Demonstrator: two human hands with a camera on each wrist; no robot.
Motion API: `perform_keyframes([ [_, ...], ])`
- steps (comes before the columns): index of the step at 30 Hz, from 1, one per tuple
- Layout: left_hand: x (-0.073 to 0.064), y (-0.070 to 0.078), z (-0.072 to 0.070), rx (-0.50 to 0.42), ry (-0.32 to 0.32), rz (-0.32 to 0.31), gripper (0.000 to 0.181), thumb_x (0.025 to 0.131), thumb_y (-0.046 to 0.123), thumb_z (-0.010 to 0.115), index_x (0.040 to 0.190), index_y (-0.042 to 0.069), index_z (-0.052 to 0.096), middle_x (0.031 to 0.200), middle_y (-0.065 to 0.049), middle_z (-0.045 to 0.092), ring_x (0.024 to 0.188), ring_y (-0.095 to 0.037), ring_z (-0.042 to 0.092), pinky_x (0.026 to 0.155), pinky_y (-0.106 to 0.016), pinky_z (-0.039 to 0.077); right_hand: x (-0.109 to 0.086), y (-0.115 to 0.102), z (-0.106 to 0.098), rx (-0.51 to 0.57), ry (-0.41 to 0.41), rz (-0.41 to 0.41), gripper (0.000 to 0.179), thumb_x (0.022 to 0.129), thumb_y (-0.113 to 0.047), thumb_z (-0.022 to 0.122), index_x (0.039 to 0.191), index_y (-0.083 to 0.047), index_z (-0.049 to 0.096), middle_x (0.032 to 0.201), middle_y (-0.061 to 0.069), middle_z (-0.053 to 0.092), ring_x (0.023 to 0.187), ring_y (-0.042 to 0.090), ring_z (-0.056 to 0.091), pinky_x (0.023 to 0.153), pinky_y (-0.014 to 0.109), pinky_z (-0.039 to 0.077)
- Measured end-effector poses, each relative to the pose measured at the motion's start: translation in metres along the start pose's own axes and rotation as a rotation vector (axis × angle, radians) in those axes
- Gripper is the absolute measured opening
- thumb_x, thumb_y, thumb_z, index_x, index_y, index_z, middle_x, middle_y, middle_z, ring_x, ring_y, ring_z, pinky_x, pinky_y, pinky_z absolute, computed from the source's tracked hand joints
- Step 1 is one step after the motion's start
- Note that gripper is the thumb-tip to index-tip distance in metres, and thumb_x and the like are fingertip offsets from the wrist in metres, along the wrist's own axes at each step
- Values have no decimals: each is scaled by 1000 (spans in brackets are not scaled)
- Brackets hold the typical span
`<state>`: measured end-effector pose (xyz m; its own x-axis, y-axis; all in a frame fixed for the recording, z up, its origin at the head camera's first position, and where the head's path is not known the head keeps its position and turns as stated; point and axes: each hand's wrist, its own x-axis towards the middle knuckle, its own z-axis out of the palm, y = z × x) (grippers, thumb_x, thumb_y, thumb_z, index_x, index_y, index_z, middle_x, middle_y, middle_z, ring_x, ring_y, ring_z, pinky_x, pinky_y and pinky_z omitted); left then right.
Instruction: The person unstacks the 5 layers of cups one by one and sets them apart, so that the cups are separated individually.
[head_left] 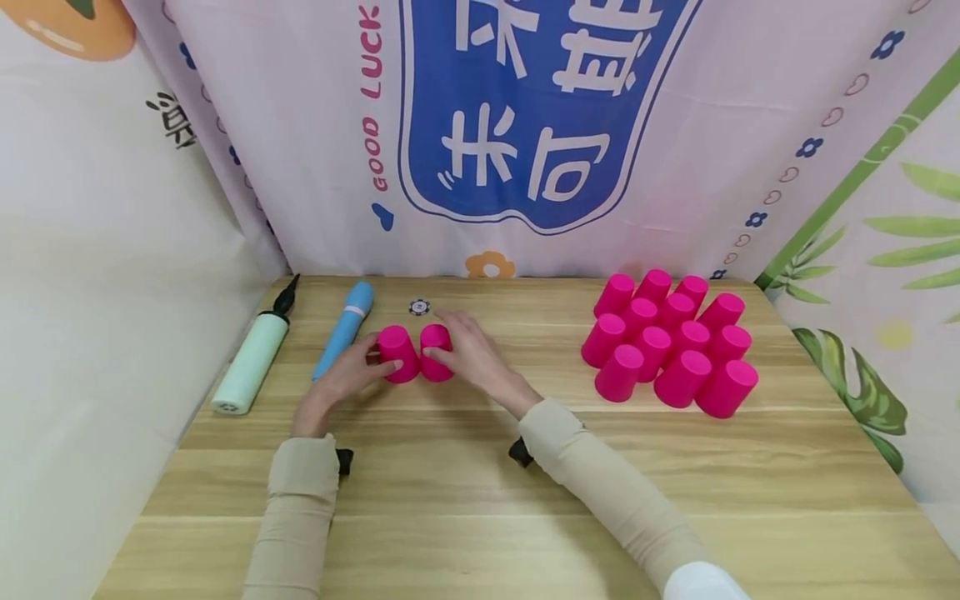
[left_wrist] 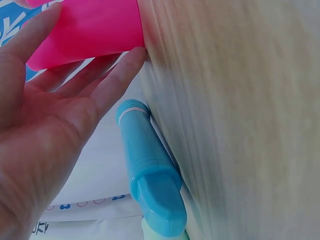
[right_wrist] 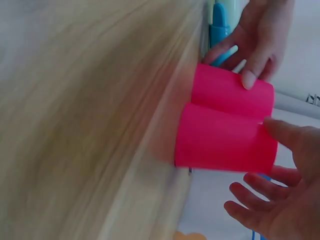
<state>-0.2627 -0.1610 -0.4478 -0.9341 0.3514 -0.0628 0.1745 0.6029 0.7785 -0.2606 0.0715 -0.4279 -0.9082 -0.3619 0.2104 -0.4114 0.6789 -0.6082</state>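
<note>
Two pink cups stand upside down side by side on the table. My left hand holds the left pink cup, thumb on its near side and fingers around its left side. At the right pink cup, my right hand rests its thumb on the near side. In the right wrist view, the fingers of that hand are spread and look apart from the cup wall. The left wrist view shows the left cup between thumb and fingers, its rim at the tabletop.
Several more upside-down pink cups stand grouped at the right of the wooden table. A blue microphone-shaped object and a mint-green hand pump lie at the left. Behind the two cups lies a poker chip. Printed cloth hangs at the back.
</note>
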Motion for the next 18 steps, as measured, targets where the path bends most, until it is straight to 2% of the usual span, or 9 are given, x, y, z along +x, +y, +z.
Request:
perform_keyframes([
  [4,1,1,2,-13,7,7,64,95,28,62,144,-2,34,137,-24,49,126,-42,46,102,-51,42,2,-1,5,-7,1,40,59,89,-27,70,139,-5,48,131,11,55,110,20,57,84,28,54],
  [7,2,2,2,-15,8,10,64,95,27,61,144,-3,34,137,-24,49,126,-42,46,102,-51,42,-3,-1,3,-1,27,32,56,89,-26,71,136,-4,51,127,11,57,108,20,58,82,27,54],
  [13,2,1,2,-12,-9,-2,64,95,28,61,144,-3,33,137,-25,48,127,-42,45,103,-52,41,-33,-3,-8,-5,56,2,51,87,-27,73,130,-6,55,122,8,60,106,17,58,82,29,54],
  [18,3,-1,2,0,-9,0,63,96,29,61,143,-3,35,137,-25,48,127,-42,44,104,-53,40,-60,-4,-26,-20,80,45,55,86,-33,73,131,-7,55,124,6,60,109,18,59,86,32,54],
])
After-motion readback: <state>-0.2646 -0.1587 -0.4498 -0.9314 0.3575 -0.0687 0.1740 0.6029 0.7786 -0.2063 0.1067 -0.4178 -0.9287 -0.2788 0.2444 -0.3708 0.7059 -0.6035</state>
